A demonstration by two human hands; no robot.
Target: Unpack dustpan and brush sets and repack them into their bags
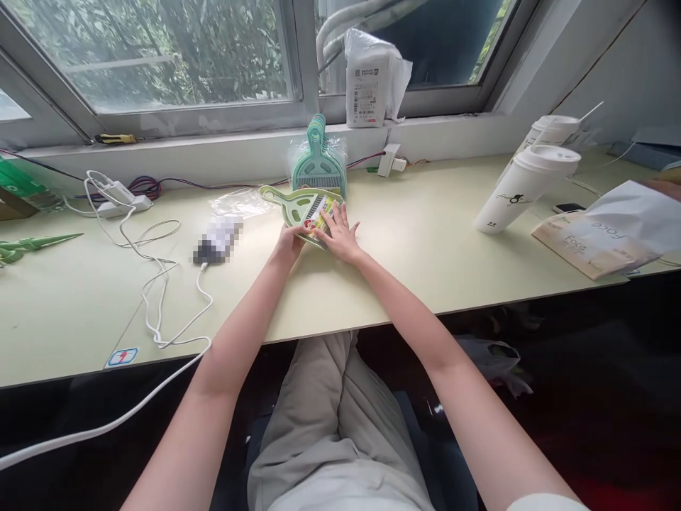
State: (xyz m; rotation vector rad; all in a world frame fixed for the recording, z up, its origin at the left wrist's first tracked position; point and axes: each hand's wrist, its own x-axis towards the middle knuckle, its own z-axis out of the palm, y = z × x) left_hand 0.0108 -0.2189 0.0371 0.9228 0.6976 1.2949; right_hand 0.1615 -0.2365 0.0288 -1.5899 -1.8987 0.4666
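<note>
1. Green dustpan-and-brush set [296,204] sits aslant just before a teal dustpan stack [319,157], overlapping its lower front in view, with its handle [271,194] toward the upper left. Whether it rests on the surface [425,241] or is raised cannot be told.
2. Left grip [290,243] is clamped on the near edge, thumb uppermost. Right grip [340,235] is spread, fingers apart and palm down over the printed label [320,211], not closed around anything.
3. It looks like thin moulded plastic, so probably light and stiff, yielding only at the dark bristles [311,213]. Breakage seems unlikely, though the rim might flex if bent.
4. Smooth plastic and a slick label would probably slide under a flat palm.
5. The handle or rim should give the surest hold; pinching only the label or bristles could loosen the brush.
</note>
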